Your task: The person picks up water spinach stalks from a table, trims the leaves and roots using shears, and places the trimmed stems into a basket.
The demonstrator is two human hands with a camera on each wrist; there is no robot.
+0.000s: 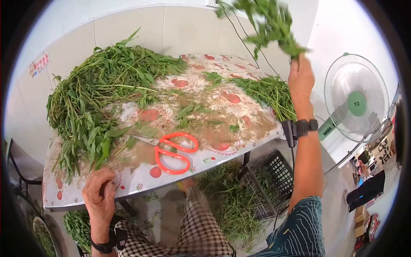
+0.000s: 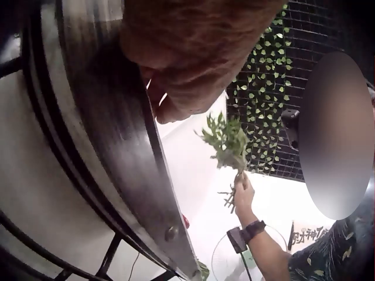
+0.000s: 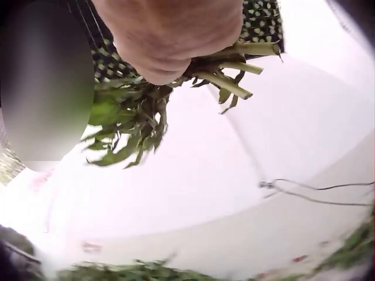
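Raised high at the right, my right hand (image 1: pixel 301 79) grips a bunch of green leafy stems (image 1: pixel 272 28). The cut stem ends (image 3: pixel 237 82) stick out past the fist in the right wrist view, and the leaves hang from its other side. My left hand (image 1: pixel 99 195) rests at the table's front edge with loosely curled fingers and nothing in it. Orange-handled scissors (image 1: pixel 173 143) lie on the table to its right, blades pointing left. A large heap of leafy stems (image 1: pixel 98 81) covers the table's left and back, while a smaller bundle (image 1: pixel 269 96) lies at the right end.
A patterned tablecloth (image 1: pixel 205 160), soiled with brown dirt and loose leaves, covers the table. Beneath it are more cut greens (image 1: pixel 233 210) and a black plastic crate (image 1: pixel 274 171). An upright fan (image 1: pixel 357 100) stands to the right, and a tiled wall (image 1: pixel 128 30) runs behind.
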